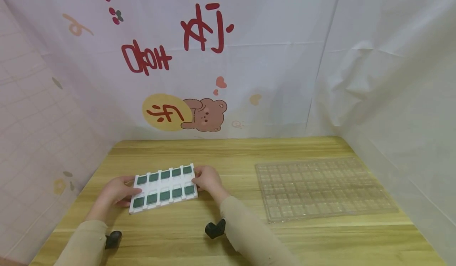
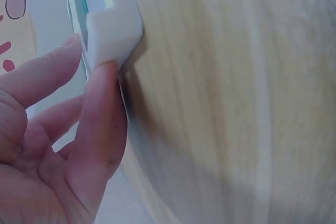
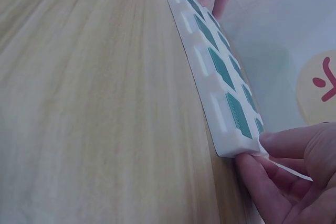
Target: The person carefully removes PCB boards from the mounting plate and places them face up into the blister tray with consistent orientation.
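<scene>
White foam tray (image 1: 163, 187) lies on the wooden counter (image 1: 228, 234), left of centre, long side roughly across the view and slightly skewed. It carries two rows of five dark green square chips (image 1: 165, 174), each seated in its own pocket; the white ribs between pockets show clearly in the right wrist view.

Left hand (image 1: 115, 191) is at the tray's left short edge. Grip: fingers partly curled, thumb on the upper face, fingertips (image 2: 105, 85) pressed against the near left corner of the foam. The left wrist view shows that corner pinched between thumb and finger.

Right hand (image 1: 208, 180) is at the tray's right short edge. Grip: thumb on top of the corner, fingers (image 3: 262, 182) tucked under and beside it, so the foam is pinched there too. Cannot tell whether the tray is lifted off the counter or lies flat on it.

Both forearms are in beige sleeves (image 1: 249, 234), each with a dark wrist-mounted piece below it.

Clear plastic blister tray (image 1: 322, 189) with many small square pockets lies flat on the counter, well apart to the right of the foam tray, near the right edge.

Behind and around the counter hangs a pale cloth backdrop (image 1: 270, 60) with red characters and a cartoon bear (image 1: 206, 115).
</scene>
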A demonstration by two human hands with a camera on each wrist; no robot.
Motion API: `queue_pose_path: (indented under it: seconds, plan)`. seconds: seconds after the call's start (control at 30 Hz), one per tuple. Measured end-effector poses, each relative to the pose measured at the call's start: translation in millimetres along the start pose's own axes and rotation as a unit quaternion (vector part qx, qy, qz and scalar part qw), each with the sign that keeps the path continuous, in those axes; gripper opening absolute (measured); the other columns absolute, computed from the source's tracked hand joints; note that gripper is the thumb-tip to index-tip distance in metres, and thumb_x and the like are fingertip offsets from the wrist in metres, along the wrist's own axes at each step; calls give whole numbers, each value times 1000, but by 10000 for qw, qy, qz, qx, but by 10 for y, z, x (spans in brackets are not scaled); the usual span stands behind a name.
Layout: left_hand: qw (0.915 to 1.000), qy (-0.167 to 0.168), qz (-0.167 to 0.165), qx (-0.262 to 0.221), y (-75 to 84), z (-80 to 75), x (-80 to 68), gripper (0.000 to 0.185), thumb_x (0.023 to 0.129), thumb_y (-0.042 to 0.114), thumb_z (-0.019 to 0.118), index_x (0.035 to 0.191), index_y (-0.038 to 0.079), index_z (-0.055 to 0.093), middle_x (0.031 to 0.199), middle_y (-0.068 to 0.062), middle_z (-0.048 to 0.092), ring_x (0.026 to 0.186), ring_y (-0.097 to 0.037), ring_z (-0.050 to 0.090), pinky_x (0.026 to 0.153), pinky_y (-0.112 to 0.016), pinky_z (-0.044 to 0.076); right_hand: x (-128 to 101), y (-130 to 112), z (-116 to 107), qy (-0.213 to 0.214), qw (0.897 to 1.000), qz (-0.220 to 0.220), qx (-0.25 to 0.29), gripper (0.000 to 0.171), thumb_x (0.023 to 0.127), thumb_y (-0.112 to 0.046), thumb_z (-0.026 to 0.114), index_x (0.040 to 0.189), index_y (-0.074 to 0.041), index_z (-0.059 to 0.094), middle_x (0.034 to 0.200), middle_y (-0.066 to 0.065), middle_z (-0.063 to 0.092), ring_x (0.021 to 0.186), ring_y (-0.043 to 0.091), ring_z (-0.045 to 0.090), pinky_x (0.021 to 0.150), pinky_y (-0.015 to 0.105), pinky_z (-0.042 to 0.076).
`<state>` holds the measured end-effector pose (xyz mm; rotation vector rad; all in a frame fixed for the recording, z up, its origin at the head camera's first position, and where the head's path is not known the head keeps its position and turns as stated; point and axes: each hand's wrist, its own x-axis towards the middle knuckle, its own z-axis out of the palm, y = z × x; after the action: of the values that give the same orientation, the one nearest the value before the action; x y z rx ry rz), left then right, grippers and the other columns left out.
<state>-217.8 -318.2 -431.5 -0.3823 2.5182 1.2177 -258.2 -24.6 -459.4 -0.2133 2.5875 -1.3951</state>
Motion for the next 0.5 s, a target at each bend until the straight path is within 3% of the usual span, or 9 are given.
queue_pose_path:
  seconds: [0.23,0.5]
  plan:
    - [9999,-51,81,78,-5,8,-7,80,87,12,76,147,-12,28,114,-31,52,72,-19,62,62,-34,59,-7,26,5,39,10000,-26,-44,45,85,0,74,129,-2,64,82,1,60,60,12,60,49,20,54]
    - [9997,-166,176,83,34,30,-31,81,88,10,75,148,-13,25,122,-37,46,76,-19,63,64,-34,60,-44,58,-27,-16,9998,-7,179,49,84,2,74,131,0,62,87,3,59,64,12,58,50,21,55]
